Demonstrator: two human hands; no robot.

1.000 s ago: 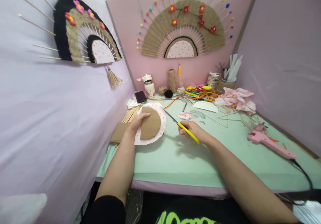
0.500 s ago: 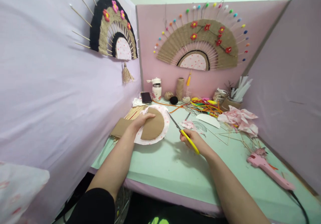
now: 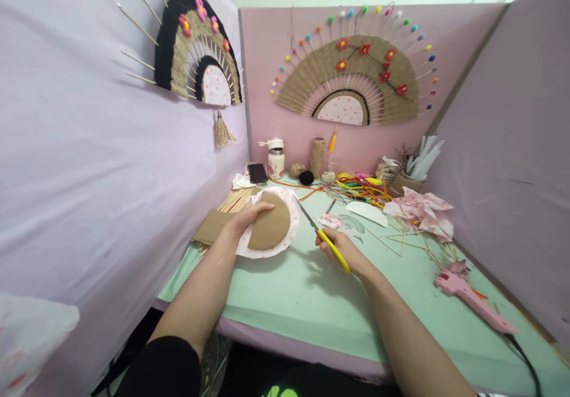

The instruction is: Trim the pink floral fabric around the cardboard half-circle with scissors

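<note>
My left hand [image 3: 246,215] grips a brown cardboard semicircle [image 3: 272,226] laid on a piece of white fabric with pink dots [image 3: 291,203], held just above the green table [image 3: 289,287]. In my right hand [image 3: 341,247] are yellow-handled scissors [image 3: 321,235], their blades pointing up-left with the tips at the fabric's right edge. A flat strip of brown cardboard [image 3: 211,226] and a bundle of wooden sticks [image 3: 235,199] lie under and behind my left wrist.
A pink glue gun [image 3: 472,300] with a black cord lies at the right. Crumpled dotted fabric [image 3: 421,212], coloured cords [image 3: 363,186], twine spools, a white bottle [image 3: 276,159] and a phone [image 3: 257,172] crowd the back. Two woven fans hang on the walls.
The view has shifted, so everything sits a little differently in frame. Both hands keep their grips, and the scissor tips stay at the fabric's right edge.
</note>
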